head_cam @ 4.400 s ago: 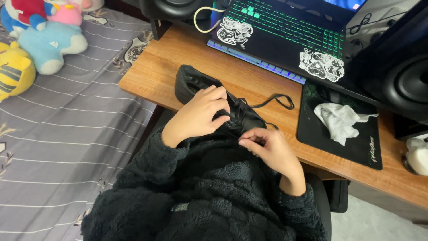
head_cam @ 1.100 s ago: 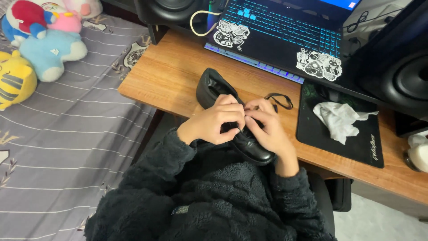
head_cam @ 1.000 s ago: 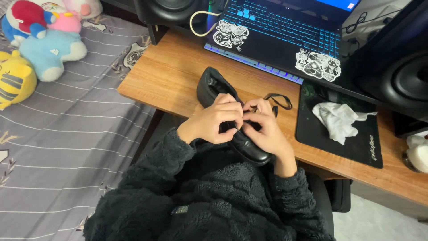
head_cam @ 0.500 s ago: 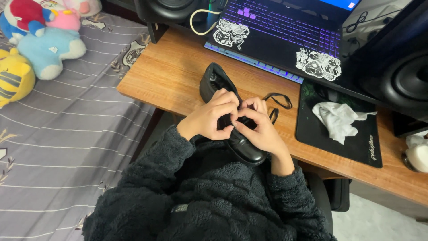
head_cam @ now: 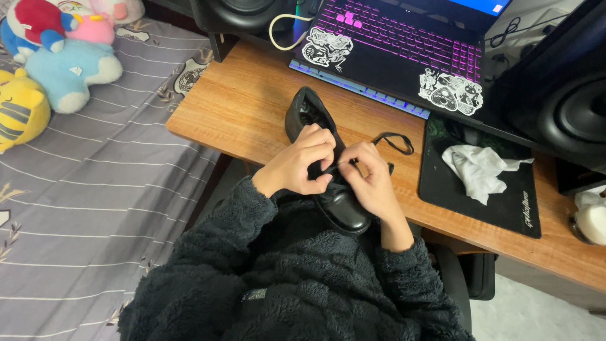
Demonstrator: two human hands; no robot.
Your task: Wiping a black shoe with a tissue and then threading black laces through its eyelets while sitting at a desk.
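Shoe under both hands, lace pinched

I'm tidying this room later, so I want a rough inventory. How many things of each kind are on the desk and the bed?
Black shoe, held by left hand and right hand: 1
Laptop: 1
Speakers: 2
Mouse pad: 1
Crumpled white cloth: 1
Plush toys: 4
Total: 10
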